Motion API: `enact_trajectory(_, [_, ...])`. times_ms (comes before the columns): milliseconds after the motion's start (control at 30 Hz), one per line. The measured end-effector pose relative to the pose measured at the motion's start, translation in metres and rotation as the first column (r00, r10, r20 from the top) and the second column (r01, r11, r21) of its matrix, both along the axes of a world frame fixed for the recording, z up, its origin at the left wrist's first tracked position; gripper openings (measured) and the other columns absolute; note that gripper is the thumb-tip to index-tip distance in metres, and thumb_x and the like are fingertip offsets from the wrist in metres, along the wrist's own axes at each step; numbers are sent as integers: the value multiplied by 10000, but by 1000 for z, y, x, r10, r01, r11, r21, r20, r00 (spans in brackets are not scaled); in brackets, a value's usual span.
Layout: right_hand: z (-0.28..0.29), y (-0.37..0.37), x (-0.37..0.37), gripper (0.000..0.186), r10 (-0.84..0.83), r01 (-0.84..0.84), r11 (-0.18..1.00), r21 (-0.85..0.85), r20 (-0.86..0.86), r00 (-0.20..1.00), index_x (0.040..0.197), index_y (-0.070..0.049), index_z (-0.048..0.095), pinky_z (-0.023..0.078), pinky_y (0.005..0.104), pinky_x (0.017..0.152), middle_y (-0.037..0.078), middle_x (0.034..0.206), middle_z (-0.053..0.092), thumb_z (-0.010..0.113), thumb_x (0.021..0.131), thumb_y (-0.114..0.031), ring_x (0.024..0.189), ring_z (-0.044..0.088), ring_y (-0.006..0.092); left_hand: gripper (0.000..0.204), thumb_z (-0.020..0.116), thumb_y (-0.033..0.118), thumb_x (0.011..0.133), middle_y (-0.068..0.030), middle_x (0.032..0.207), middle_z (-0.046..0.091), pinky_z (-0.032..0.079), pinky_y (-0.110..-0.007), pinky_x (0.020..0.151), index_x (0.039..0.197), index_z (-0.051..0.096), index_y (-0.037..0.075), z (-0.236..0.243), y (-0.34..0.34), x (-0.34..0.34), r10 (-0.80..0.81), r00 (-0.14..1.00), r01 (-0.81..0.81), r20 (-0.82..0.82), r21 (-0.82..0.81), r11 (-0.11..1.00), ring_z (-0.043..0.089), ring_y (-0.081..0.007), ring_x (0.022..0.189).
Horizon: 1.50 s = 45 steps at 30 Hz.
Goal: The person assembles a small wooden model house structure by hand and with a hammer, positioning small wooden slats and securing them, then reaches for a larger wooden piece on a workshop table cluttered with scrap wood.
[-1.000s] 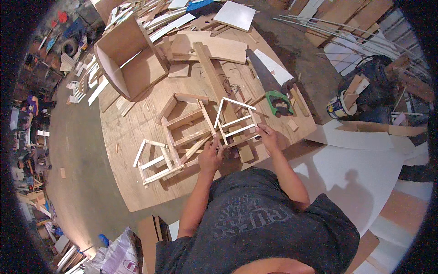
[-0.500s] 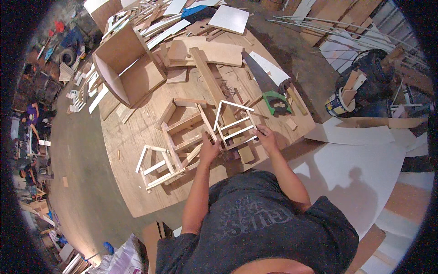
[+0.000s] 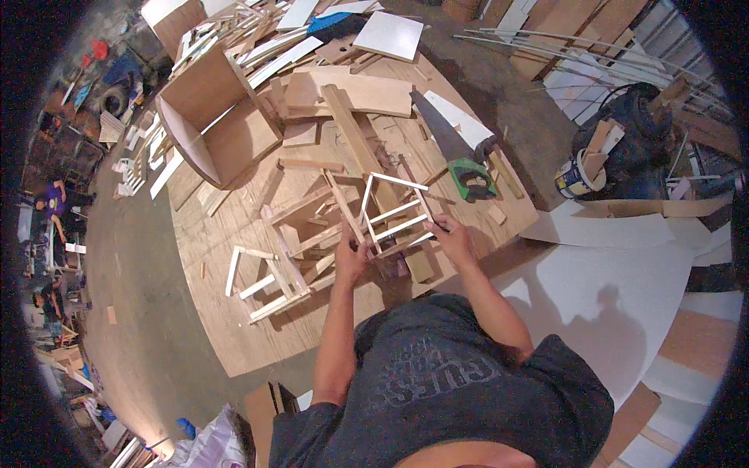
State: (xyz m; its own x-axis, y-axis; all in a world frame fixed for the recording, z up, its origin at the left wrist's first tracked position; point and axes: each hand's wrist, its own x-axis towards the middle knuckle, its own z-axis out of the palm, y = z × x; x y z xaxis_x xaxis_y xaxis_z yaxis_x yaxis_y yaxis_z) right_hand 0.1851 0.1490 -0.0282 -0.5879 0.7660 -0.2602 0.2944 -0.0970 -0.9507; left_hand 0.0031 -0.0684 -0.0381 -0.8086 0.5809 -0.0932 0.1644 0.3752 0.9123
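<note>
Over the near part of the wooden worktable, my two hands hold a small wooden frame [image 3: 296, 210]. It is built of thin strips, with a house-shaped white-edged end on the left and another [image 3: 396, 222] on the right, joined by bare wooden slats. My left hand [image 3: 353, 257] is closed around a strip near the frame's middle; its fingertips are partly hidden. At the lower corner of the right end, my right hand [image 3: 454, 240] pinches the white strip. A handsaw with a green handle [image 3: 470, 179] lies on the table, beyond my right hand.
Offcuts and a long wooden bar [image 3: 343, 117] lie on the worktable [image 3: 226, 312]. An open plywood box [image 3: 222, 125] stands at the far left. A bucket [image 3: 581, 175] holding wood pieces is on the right, near a large white panel [image 3: 608, 288]. Other people [image 3: 55, 207] are at far left.
The frame has tilted, and its middle slats show at a different angle. Both hands keep their hold, shifted slightly left and down.
</note>
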Motion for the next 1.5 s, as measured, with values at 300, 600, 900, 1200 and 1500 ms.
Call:
enact_trajectory(300, [-42,2,-7,381,26,-41,993,-109,-137,990,1298,15,642,584,299,832,92,1136,735,761,964,-123,1009,688,156,942,721,82,934,-161,998,743,572,-364,754,1686,189,279,-18,-5,-18,-48,971,52,234,-12,999,698,-220,838])
enact_trajectory(600, [-32,-1,-4,359,-2,-12,990,-144,-92,996,1264,-4,672,557,322,821,66,1116,741,746,980,-211,984,686,150,958,773,146,892,-202,1091,742,581,-399,806,1677,235,251,-32,-9,-25,-84,982,91,170,-35,995,713,-238,859])
enact_trajectory(900, [-18,-9,-9,345,-32,29,996,-81,-44,999,1241,0,715,555,268,764,55,1033,747,743,980,-225,887,677,115,905,754,264,939,-236,1199,720,575,-417,860,1676,230,221,-30,-15,-25,-92,944,70,-317,-82,994,748,-330,914])
enact_trajectory(1200, [-30,-8,0,314,-28,22,994,-106,-60,998,1241,-27,728,568,275,747,33,1048,743,723,1004,-232,876,683,112,819,686,541,956,-207,1033,763,574,-487,808,1642,327,275,40,-4,-7,-168,984,100,-52,-618,780,742,-400,941])
enact_trajectory(1500, [-83,-8,-8,304,-83,56,982,-178,-152,985,1311,-44,690,570,281,776,9,1056,706,648,1050,-193,900,665,122,572,655,495,986,-170,860,740,548,-495,718,1441,622,150,30,-14,16,-69,907,-113,-416,-398,910,719,-369,819])
